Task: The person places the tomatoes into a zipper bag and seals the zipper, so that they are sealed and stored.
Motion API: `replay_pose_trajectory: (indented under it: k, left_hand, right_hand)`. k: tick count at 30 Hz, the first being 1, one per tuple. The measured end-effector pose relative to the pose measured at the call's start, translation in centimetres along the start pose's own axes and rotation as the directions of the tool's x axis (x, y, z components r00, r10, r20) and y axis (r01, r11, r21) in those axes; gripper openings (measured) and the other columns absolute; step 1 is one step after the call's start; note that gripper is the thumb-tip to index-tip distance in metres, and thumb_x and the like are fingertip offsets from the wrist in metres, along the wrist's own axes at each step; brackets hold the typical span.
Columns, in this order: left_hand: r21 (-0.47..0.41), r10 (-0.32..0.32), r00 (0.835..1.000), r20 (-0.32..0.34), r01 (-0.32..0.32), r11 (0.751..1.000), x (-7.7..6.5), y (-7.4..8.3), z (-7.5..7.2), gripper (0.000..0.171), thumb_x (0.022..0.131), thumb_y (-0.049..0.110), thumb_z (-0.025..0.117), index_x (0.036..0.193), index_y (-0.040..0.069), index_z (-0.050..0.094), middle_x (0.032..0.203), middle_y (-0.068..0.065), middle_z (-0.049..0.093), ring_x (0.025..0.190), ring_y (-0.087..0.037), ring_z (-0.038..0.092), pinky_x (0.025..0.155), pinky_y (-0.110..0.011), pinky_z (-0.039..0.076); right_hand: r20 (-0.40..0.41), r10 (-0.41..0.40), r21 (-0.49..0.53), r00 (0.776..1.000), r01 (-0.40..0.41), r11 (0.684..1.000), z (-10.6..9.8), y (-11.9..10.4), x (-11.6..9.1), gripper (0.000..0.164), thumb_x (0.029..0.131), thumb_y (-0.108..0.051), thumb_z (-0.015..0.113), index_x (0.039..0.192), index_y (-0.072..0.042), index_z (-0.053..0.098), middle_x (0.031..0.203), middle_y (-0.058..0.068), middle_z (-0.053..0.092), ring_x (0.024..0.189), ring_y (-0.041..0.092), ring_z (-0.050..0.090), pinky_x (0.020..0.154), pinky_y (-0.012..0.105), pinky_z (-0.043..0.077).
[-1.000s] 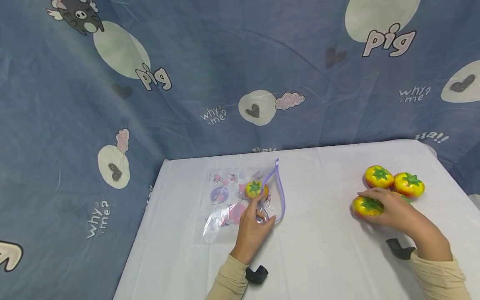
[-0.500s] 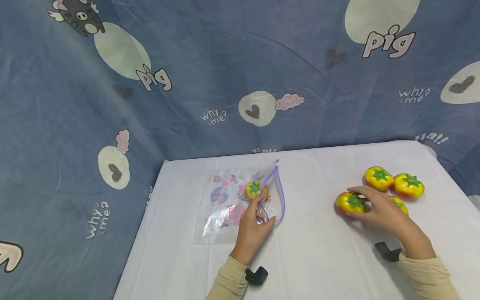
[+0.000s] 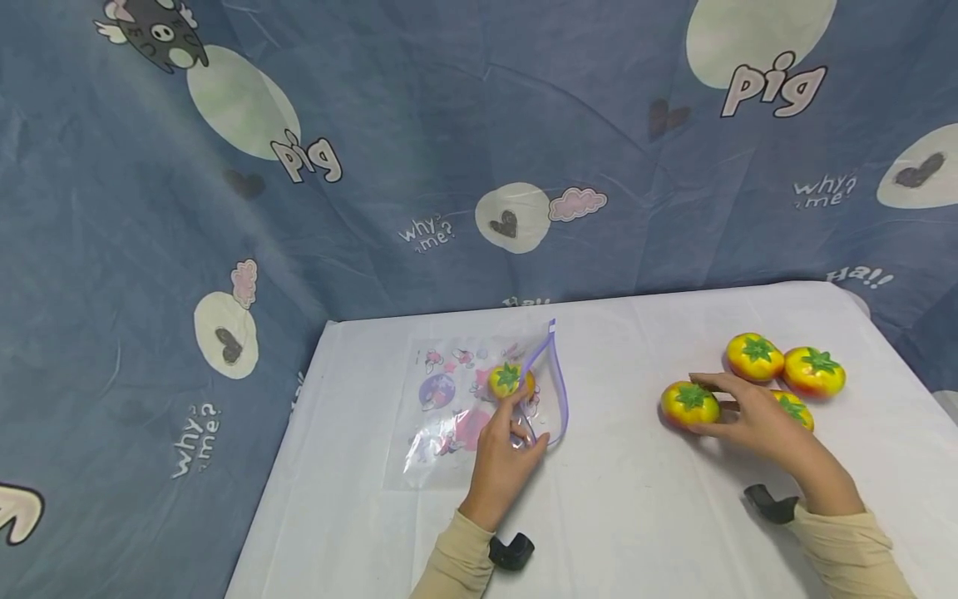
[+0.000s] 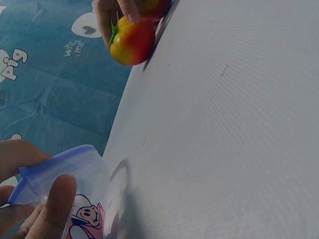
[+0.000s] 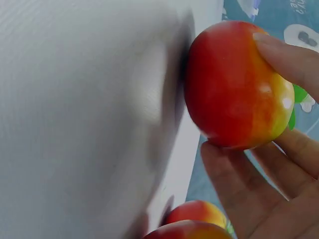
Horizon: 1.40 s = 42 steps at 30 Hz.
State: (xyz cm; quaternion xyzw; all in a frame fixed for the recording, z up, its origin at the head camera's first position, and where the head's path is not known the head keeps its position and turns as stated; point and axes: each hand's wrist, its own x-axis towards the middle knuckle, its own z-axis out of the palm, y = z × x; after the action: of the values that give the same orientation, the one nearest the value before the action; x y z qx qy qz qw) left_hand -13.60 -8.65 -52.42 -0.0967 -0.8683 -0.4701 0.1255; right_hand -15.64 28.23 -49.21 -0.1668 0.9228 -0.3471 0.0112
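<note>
My right hand point(image 3: 774, 428) holds a red-and-yellow tomato point(image 3: 684, 405) with a green star-shaped top, close over the cloth. In the right wrist view the thumb lies on one side of this tomato point(image 5: 234, 89) and the fingertips on the other. My left hand point(image 3: 497, 466) pinches the purple-edged mouth of a clear zip bag point(image 3: 430, 453), holding it parted. The left wrist view shows thumb and fingers at the bag's rim point(image 4: 65, 157). Inside the bag, near its mouth, lies another tomato point(image 3: 505, 378), partly behind my fingers.
Beyond and beside the right hand sit more tomatoes: one at the back point(image 3: 754, 358), one at the far right point(image 3: 814, 372), and one partly hidden by the hand point(image 3: 797, 409). A white cloth covers the table point(image 3: 606, 499); a blue printed curtain point(image 3: 359, 108) hangs behind.
My right hand has carried its tomato leftward, away from the others, uncovering part of the tomato behind it. The left hand and the bag stay where they were.
</note>
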Motion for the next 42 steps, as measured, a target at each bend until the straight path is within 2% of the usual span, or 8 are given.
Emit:
replay_pose_trajectory:
  k: [6,10,13,16,18,22,27,42]
  left_hand:
    - [0.000,-0.006,1.000,0.004,0.006,1.000,-0.1,0.1,0.0,0.073,0.077,0.006,0.087,0.143,0.012,0.057,0.070,-0.001,0.063,0.066,-0.008,0.058,0.074,-0.031,0.054]
    - [0.001,-0.024,1.000,0.021,0.024,1.000,0.0,0.1,-0.1,0.073,0.078,0.007,0.087,0.144,0.012,0.056,0.072,-0.003,0.064,0.066,-0.011,0.060,0.075,-0.031,0.054]
    - [-0.003,-0.012,1.000,0.018,0.012,1.000,0.1,0.1,-0.1,0.073,0.078,0.006,0.087,0.144,0.011,0.056,0.073,-0.004,0.064,0.066,-0.011,0.060,0.073,-0.029,0.054]
    - [-0.002,0.005,1.000,0.009,-0.005,1.000,0.2,0.1,-0.1,0.072,0.078,0.006,0.087,0.143,0.009,0.056,0.073,-0.002,0.064,0.066,-0.011,0.060,0.070,-0.027,0.053]
    - [-0.001,0.009,1.000,0.006,-0.009,1.000,0.2,0.0,-0.1,0.072,0.078,0.006,0.087,0.143,0.009,0.057,0.073,-0.002,0.064,0.066,-0.011,0.060,0.068,-0.026,0.053]
    - [0.000,-0.002,1.000,0.013,0.002,1.000,0.1,0.0,-0.1,0.072,0.078,0.006,0.087,0.143,0.010,0.057,0.073,-0.002,0.064,0.066,-0.011,0.060,0.068,-0.024,0.052]
    - [-0.002,-0.013,1.000,0.019,0.013,1.000,0.1,0.0,0.0,0.073,0.078,0.006,0.087,0.144,0.011,0.056,0.074,-0.002,0.064,0.066,-0.012,0.060,0.070,-0.026,0.053]
    - [-0.013,-0.001,1.000,0.014,0.001,1.000,0.1,0.1,-0.1,0.073,0.078,0.004,0.087,0.144,0.010,0.056,0.075,-0.005,0.064,0.066,-0.012,0.060,0.069,-0.027,0.052]
  right_hand:
    - [0.001,0.039,0.055,0.999,-0.039,0.998,0.3,0.2,0.1,0.065,0.081,-0.017,0.088,0.135,0.005,0.060,0.135,0.027,0.063,0.118,0.047,0.064,0.093,0.050,0.056]
    - [-0.033,0.020,0.022,0.999,-0.020,1.000,0.6,0.2,0.2,0.064,0.081,-0.019,0.088,0.136,0.002,0.062,0.135,0.024,0.065,0.118,0.010,0.066,0.094,0.047,0.056]
    - [-0.044,0.040,0.019,0.998,-0.039,0.999,0.7,0.0,0.4,0.065,0.082,-0.021,0.088,0.137,0.000,0.062,0.136,0.023,0.065,0.120,0.011,0.066,0.096,0.051,0.055]
    - [-0.031,0.069,0.042,0.997,-0.068,0.997,0.9,-0.3,0.6,0.067,0.083,-0.022,0.087,0.139,0.002,0.060,0.138,0.025,0.064,0.120,0.047,0.065,0.097,0.057,0.053]
    - [-0.027,0.068,0.057,0.997,-0.067,0.996,1.1,-0.4,0.7,0.067,0.083,-0.021,0.087,0.139,0.001,0.060,0.138,0.025,0.064,0.121,0.046,0.065,0.097,0.055,0.053]
    - [-0.062,0.020,0.074,0.998,-0.016,0.997,1.6,-0.4,0.8,0.064,0.080,-0.017,0.089,0.137,0.000,0.062,0.137,0.022,0.066,0.121,0.009,0.065,0.095,0.026,0.057]
    - [-0.115,-0.024,0.140,0.993,0.040,0.989,2.1,-0.4,0.9,0.064,0.078,-0.009,0.089,0.135,0.002,0.063,0.134,0.024,0.065,0.114,-0.029,0.040,0.092,-0.003,0.038]
    - [-0.150,-0.028,0.202,0.988,0.059,0.978,2.5,-1.5,1.3,0.060,0.080,-0.011,0.088,0.135,-0.004,0.065,0.132,0.019,0.066,0.114,-0.024,0.046,0.092,-0.001,0.042]
